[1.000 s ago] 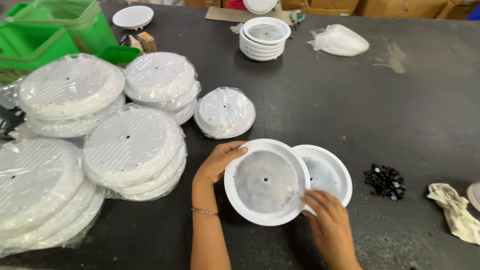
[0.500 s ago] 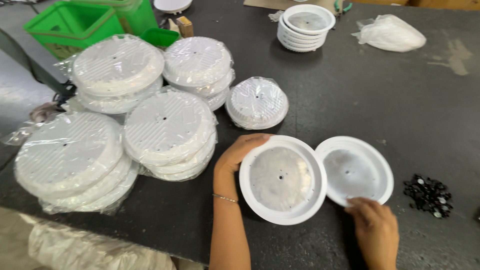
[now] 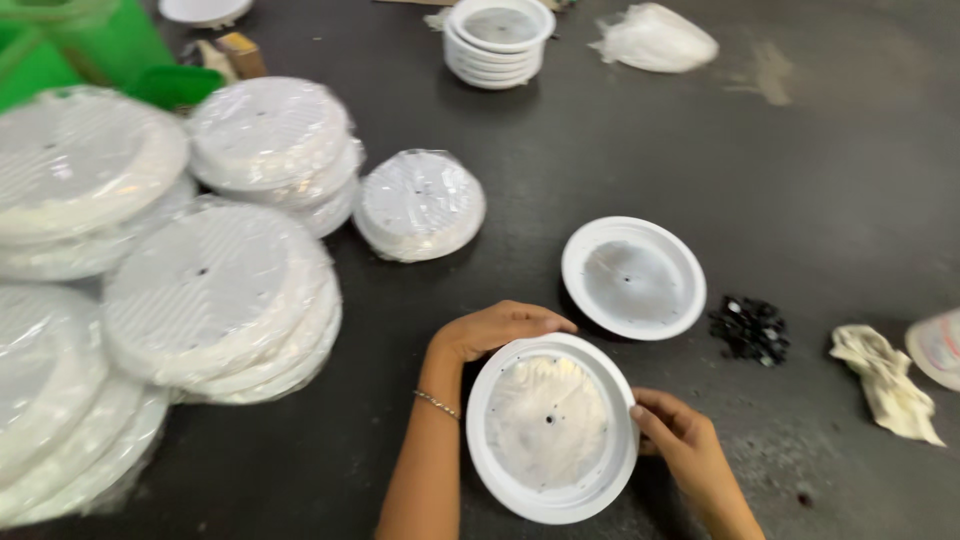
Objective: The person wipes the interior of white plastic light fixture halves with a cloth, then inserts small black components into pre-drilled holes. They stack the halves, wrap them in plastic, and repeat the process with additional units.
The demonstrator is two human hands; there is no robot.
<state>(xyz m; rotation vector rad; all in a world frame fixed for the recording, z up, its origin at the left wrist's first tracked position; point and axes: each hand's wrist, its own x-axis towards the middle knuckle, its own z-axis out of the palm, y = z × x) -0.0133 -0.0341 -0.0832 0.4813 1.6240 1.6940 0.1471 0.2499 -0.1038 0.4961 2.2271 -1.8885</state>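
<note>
I see both forearms coming up from the bottom edge, bare. Left hand (image 3: 497,329) is curled palm-down, fingers bent over to the right, thin bracelet on the wrist. Right hand (image 3: 683,441) lies lower, fingers pointing left, fingertips pressed in, thumb tucked. Both grip the same round rim.

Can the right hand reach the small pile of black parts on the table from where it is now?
Probably yes. The right hand rests on the rim of the near white dish, and the black parts lie just beyond it on bare dark table. Nothing stands between them; the second white dish sits off to the side.
</note>
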